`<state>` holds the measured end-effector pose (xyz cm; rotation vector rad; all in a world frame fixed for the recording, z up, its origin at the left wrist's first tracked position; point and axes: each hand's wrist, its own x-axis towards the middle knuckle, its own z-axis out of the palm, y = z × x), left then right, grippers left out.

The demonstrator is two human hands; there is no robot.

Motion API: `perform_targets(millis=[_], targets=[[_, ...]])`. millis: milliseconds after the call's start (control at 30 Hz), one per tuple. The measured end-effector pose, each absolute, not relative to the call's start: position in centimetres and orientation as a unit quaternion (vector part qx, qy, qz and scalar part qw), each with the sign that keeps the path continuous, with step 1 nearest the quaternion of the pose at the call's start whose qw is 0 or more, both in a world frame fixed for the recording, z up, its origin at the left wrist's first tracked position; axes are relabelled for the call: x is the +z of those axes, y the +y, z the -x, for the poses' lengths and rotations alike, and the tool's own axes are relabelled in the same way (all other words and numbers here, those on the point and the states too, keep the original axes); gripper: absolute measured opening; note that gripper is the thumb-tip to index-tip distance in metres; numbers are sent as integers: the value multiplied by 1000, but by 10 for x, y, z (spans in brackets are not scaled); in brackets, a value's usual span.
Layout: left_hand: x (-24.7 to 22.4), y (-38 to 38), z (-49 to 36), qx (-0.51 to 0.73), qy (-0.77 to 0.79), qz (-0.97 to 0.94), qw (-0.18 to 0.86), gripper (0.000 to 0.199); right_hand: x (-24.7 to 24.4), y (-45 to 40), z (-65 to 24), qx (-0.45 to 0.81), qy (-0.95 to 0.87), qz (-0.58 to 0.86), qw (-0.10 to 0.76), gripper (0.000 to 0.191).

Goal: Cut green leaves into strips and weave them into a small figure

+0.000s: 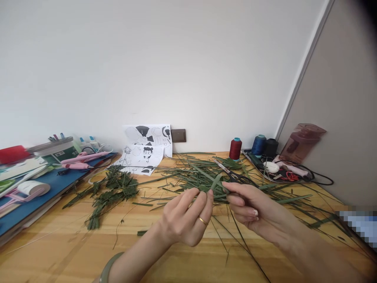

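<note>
A green grass blade [217,181] is bent into an arch between my two hands, held above the table. My left hand [188,216], with a gold ring, pinches one part of it between closed fingers. Thumb and forefinger of my right hand [250,204] close on the other side of the blade, while its remaining fingers curl inward. Behind the hands lies a loose heap of long grass blades [188,177]. Scissors [231,173] with black handles rest on that heap, just beyond my right hand. My fingers partly cover the held blade.
Leafy weeds [114,188] lie on the wooden table [88,255] at left. Printed sheets [147,155] lean on the wall. A red thread spool [235,149] stands near a cluttered tray [277,179]. A pink glue gun [81,159] and tub [55,151] sit at left.
</note>
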<state>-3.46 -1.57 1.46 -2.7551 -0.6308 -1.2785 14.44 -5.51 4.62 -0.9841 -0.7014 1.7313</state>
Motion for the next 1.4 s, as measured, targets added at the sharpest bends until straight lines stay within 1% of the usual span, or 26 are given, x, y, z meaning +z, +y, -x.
perform_targets(millis=[167,233,267,333,400,467,533,600,633,700,767,833,900,1033,1100,1233,1400], targets=[[6,-13,33,-465,-154,859,147,45,44,-60,-135,724,-292,408,473,32],[5,-12,30,-476,-152,855,136,45,44,-62,-132,733,-291,404,464,34],[5,-13,29,-476,-159,858,112,41,44,-62,-131,737,-296,400,458,35],[8,-14,24,-484,-185,854,37,28,45,-64,-129,735,-320,397,447,37],[14,-17,20,-517,-217,826,-61,18,47,-65,-129,697,-364,410,461,36],[21,-19,16,-561,-254,766,-182,11,48,-64,-132,603,-411,444,520,30],[26,-19,12,-590,-294,681,-318,6,48,-61,-137,481,-438,478,590,23],[29,-15,10,-598,-324,583,-444,7,46,-57,-142,395,-468,499,614,19],[30,-13,9,-594,-330,538,-499,9,45,-54,-143,376,-491,503,603,19],[30,-9,8,-577,-327,464,-588,12,42,-52,-142,372,-554,508,544,19],[29,-7,7,-556,-316,422,-643,12,39,-52,-138,379,-609,509,475,21],[28,-8,6,-546,-307,404,-666,13,37,-54,-134,364,-645,519,426,21],[27,-10,5,-543,-292,394,-681,15,35,-56,-131,320,-668,539,400,19],[28,-12,4,-535,-268,377,-707,18,37,-57,-134,206,-703,570,371,17],[28,-10,5,-543,-271,362,-708,19,39,-55,-136,179,-720,563,363,16],[28,-6,7,-573,-264,324,-705,17,40,-50,-141,207,-745,545,324,19],[30,-6,8,-572,-246,295,-725,13,39,-43,-149,309,-742,511,303,21]])
